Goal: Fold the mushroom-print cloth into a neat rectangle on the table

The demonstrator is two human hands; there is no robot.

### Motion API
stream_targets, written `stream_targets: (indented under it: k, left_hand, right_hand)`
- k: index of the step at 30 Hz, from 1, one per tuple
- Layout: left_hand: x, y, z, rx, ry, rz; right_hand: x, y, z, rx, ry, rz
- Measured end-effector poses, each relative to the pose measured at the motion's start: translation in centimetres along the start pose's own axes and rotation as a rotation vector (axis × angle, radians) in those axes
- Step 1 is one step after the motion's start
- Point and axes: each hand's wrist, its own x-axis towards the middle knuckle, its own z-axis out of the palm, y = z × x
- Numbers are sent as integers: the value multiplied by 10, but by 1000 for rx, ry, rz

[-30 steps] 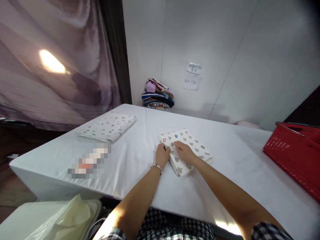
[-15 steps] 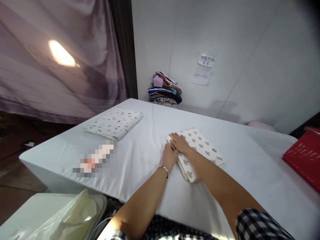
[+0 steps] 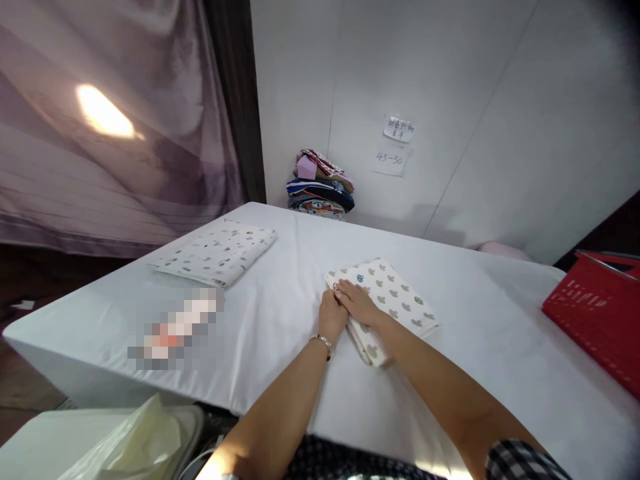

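Note:
A folded white cloth (image 3: 395, 293) with a grey mushroom-like print and a few coloured motifs lies on the white-covered table (image 3: 295, 267). My right hand (image 3: 357, 302) rests flat on its left part, fingers stretched out. Against the cloth's left edge is my left hand (image 3: 333, 317), wearing a bracelet, its fingers curled around the edge. Both hands touch each other there. Farther left, a second folded white cloth (image 3: 220, 250) with a small dark leaf-like print lies flat, apart from my hands.
A pixelated patch (image 3: 180, 327) covers something at the table's left front. At right stands a red bag or basket (image 3: 595, 307). A stack of folded fabrics (image 3: 320, 183) sits beyond the far edge. A lidded white bin (image 3: 100, 433) with plastic is at lower left.
My right hand has slid a little towards me over the cloth, uncovering a blue motif near its corner. My left hand stays at the edge. The view has shifted slightly right.

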Motion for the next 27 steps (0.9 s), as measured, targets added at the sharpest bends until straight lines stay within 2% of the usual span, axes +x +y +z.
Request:
stream_targets:
  k: [4, 10, 15, 19, 21, 23, 25, 27]
  left_hand:
    - [-2, -1, -1, 14, -7, 10]
    - [-1, 0, 0, 42, -22, -62]
    - [0, -1, 1, 63, -2, -4]
    - [1, -3, 2, 76, 2, 18]
    - [1, -4, 2, 81, 0, 14]
    - [1, -4, 2, 80, -2, 12]
    - [1, -4, 2, 69, -4, 5]
    - [1, -4, 2, 56, -3, 4]
  right_hand:
    - [-30, -6, 3, 27, 44, 6]
    - [-74, -12, 5, -44, 103, -86]
    - [-111, -11, -3, -19, 10, -119]
    - [-135, -5, -17, 180, -13, -92]
    - [-141, 6, -27, 328, 11, -3]
    - [-139, 24, -39, 393, 128, 99]
    - [-133, 50, -52, 331, 312, 198]
    - [-124, 80, -62, 201, 416, 330]
